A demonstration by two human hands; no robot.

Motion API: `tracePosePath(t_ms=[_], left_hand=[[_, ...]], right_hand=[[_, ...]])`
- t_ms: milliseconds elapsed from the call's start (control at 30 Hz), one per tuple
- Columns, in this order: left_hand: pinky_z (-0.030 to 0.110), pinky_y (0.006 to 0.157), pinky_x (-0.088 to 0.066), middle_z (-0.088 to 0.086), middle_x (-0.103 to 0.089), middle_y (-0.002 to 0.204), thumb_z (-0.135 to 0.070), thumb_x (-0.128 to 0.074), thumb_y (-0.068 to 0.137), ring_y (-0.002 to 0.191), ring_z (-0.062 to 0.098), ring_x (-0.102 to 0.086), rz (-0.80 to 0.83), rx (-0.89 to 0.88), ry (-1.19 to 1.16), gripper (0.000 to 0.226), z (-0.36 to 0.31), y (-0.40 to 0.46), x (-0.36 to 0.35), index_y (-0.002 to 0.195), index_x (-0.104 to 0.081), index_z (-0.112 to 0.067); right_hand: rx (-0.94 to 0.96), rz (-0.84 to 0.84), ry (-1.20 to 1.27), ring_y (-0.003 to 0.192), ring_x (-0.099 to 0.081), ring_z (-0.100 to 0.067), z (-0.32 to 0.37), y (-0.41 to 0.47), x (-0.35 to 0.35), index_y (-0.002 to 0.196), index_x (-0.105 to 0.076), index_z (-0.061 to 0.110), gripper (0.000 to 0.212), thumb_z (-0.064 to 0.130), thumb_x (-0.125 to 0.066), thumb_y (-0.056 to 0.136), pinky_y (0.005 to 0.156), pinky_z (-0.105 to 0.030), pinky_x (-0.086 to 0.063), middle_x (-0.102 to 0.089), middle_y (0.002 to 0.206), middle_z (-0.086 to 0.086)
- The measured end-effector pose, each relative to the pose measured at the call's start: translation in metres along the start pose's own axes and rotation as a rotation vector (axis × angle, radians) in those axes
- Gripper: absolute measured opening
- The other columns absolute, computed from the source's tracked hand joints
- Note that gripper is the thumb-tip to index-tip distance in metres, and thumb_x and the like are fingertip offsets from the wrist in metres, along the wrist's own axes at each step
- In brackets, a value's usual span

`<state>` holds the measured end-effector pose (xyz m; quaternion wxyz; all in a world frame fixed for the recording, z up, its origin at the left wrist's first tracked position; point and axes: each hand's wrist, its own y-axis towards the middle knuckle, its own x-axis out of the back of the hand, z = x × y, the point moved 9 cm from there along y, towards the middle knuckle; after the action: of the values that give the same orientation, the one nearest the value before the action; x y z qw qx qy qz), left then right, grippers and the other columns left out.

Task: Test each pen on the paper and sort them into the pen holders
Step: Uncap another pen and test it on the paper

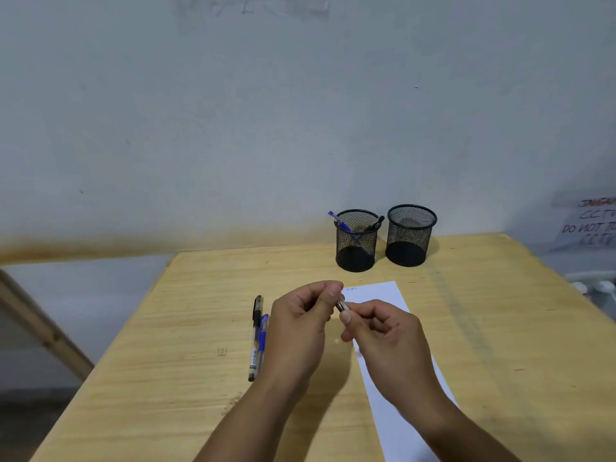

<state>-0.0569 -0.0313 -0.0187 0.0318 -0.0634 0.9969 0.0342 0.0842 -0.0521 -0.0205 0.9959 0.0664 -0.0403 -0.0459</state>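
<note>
Right now, two pens wait on the wooden table (186, 311), just left of the paper (380, 296): a black pen (256, 331) and a blue pen (263, 335) lying side by side. Next to them, the left hand (296, 331) and the right hand (383, 331) are close together over the paper. Both pinch one small pen (341, 305), and most of it is hidden by the fingers. I think this pen is being made ready for its test. Next, its tip must touch the paper and draw a line. Behind the paper stand two black mesh cups. The left holder (356, 241) has a blue pen and a black pen in it. The right holder (410, 236) looks empty.
</note>
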Motion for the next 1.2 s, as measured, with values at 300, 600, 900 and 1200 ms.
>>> tracePosePath(t_ms=[300,600,900,1200], left_hand=[[0.016,0.066,-0.049,0.0,-0.071,0.073,-0.031,-0.076,0.084,0.062,0.008,-0.059,-0.142,-0.008,0.158,0.016,0.009,0.027,0.031,0.1,-0.074,-0.027],[0.026,0.06,-0.045,-0.012,-0.067,0.062,-0.041,-0.076,0.077,0.065,0.006,-0.063,-0.149,-0.043,0.83,0.016,0.03,0.062,0.035,0.07,-0.067,-0.03],[0.033,0.077,-0.05,-0.013,-0.068,0.087,-0.046,-0.057,0.092,0.084,0.015,-0.064,-0.139,-0.123,1.022,0.025,0.032,0.081,0.029,0.085,-0.072,-0.027],[0.028,0.116,-0.022,-0.012,-0.022,0.16,-0.058,-0.044,0.089,0.147,0.011,-0.02,0.261,-0.266,1.091,0.076,0.065,0.032,-0.042,0.155,-0.024,-0.024]], right_hand=[[-0.131,0.033,0.085,0.059,-0.057,-0.007,-0.025,-0.011,0.017,0.12,-0.068,0.029,0.038,0.002,-0.055,0.096,0.063,-0.02,-0.054,-0.075,0.086,0.009],[-0.179,-0.022,0.175,0.071,-0.074,-0.022,-0.03,-0.019,0.032,0.102,-0.076,0.023,0.024,0.005,-0.068,0.088,0.056,-0.04,-0.06,-0.077,0.091,-0.001],[-0.175,-0.113,0.127,0.069,-0.075,-0.022,-0.029,-0.009,0.057,0.099,-0.077,0.034,0.022,0.016,-0.067,0.09,0.061,-0.044,-0.062,-0.077,0.087,0.002],[-0.164,-0.077,0.097,0.067,-0.072,-0.021,-0.038,0.004,0.058,0.108,-0.072,0.032,0.028,0.011,-0.059,0.096,0.07,-0.043,-0.062,-0.078,0.091,0.001]])
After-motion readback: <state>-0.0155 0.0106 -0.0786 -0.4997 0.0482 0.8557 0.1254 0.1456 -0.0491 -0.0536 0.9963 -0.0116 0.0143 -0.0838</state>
